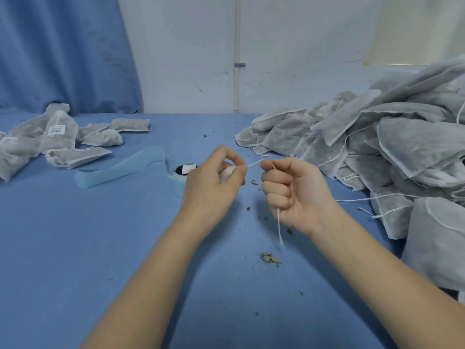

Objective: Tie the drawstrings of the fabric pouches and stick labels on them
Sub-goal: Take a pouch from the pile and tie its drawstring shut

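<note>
My left hand [214, 180] grips the gathered white neck of a fabric pouch [226, 171], and most of that pouch is hidden behind the hand. A white drawstring [254, 163] runs taut from it to my right hand [292, 190], which is curled round the string. The string's loose end [279, 227] hangs below that fist. A roll of blue label tape [182, 172] lies just left of my left hand, its backing strip [120, 170] trailing to the left.
A large heap of grey pouches [392, 157] with loose strings fills the right side. Several pouches [60, 137], one with a barcode label [56, 129], lie at the far left. Dried leaf crumbs [270, 258] are scattered on the blue table cloth [100, 235].
</note>
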The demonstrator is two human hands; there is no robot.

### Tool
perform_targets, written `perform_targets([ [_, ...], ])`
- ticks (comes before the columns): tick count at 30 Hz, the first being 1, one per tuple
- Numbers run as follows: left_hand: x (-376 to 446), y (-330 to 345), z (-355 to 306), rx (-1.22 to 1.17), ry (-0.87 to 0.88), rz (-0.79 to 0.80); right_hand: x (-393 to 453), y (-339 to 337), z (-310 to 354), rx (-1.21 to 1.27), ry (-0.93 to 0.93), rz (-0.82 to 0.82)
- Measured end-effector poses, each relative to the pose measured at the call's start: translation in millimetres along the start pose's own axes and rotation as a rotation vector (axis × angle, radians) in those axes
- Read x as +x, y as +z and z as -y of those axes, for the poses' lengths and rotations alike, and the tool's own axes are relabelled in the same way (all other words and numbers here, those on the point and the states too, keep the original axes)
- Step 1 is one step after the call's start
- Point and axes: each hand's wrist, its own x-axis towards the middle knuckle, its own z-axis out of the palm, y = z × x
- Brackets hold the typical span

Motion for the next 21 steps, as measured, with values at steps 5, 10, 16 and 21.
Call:
perform_targets([
  [5,-2.7,9.0,1.1,-0.027,-0.021,-0.016,2.2,-3.9,-13.7,-0.091,-0.076,0.074],
  [10,-2.4,11.0,3.8,-0.02,-0.047,-0.038,0.9,-3.4,-15.6,-0.83,-0.22,-0.013],
  [16,-2.5,15.6,3.2,0.119,-0.082,-0.122,1.0,0.0,-23.2,-1.283,-0.462,-0.126],
  [21,-1.5,11.7,1.1,0.013,-0.135,-0.185,4.3,-1.5,-22.3,-1.334,-0.634,-0.275],
])
